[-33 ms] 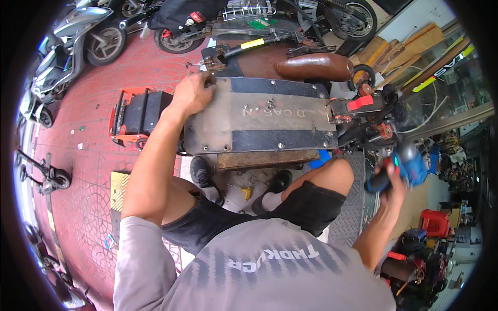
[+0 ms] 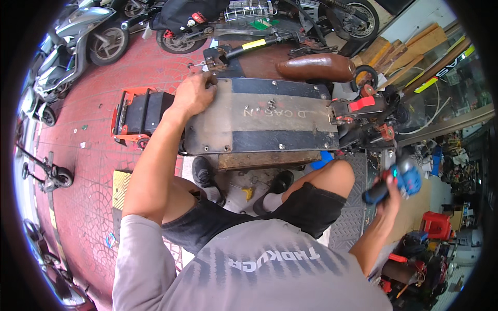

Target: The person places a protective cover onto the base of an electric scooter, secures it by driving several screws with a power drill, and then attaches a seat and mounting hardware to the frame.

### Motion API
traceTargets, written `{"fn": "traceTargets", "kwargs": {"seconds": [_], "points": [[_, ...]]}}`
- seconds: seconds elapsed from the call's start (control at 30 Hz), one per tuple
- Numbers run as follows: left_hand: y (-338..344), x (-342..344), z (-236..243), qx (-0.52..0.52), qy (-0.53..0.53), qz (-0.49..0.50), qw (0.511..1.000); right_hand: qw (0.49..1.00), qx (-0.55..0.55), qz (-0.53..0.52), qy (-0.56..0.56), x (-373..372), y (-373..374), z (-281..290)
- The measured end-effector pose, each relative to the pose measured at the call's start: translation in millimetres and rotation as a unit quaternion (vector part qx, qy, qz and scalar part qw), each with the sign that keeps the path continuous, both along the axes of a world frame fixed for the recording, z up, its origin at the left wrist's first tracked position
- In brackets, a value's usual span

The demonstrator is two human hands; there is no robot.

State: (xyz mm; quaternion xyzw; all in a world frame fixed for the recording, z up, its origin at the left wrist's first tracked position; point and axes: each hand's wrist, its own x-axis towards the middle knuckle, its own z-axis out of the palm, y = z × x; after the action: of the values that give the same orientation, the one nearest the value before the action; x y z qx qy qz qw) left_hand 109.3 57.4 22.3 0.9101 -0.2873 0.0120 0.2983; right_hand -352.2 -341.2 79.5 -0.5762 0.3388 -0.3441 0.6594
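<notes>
The long grey-and-black flat scooter deck (image 2: 282, 127) lies crosswise in front of the person, over a brown wooden box (image 2: 270, 161) whose near side shows below the deck's near edge. The left hand (image 2: 194, 94) rests on the deck's left end, near the far corner, its fingers bent; whether they pinch anything there cannot be told. Just beyond that end sits a black boxy case (image 2: 148, 114) in an orange metal frame (image 2: 115, 124). The right hand (image 2: 392, 198) is closed around the handle of a blue-and-black pistol-shaped power tool (image 2: 411, 181), blurred, held off the deck's right end with a gap between. Along the far edge, a brown glossy padded seat (image 2: 316, 67) narrows the room; at the right end, a red lever (image 2: 361, 103) stands close. Both knees flank the near edge
</notes>
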Motion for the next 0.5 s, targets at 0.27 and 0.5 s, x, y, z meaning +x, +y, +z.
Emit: {"fn": "traceTargets", "kwargs": {"seconds": [0.27,0.5], "points": [[-7,31,-6,-0.062,0.076,0.069,0.993,0.895,0.44,-0.041,0.057,-170,26,-344],[-19,131,-53,-0.023,0.272,0.149,0.95,0.866,0.467,-0.051,0.172,-202,70,-397]]}}
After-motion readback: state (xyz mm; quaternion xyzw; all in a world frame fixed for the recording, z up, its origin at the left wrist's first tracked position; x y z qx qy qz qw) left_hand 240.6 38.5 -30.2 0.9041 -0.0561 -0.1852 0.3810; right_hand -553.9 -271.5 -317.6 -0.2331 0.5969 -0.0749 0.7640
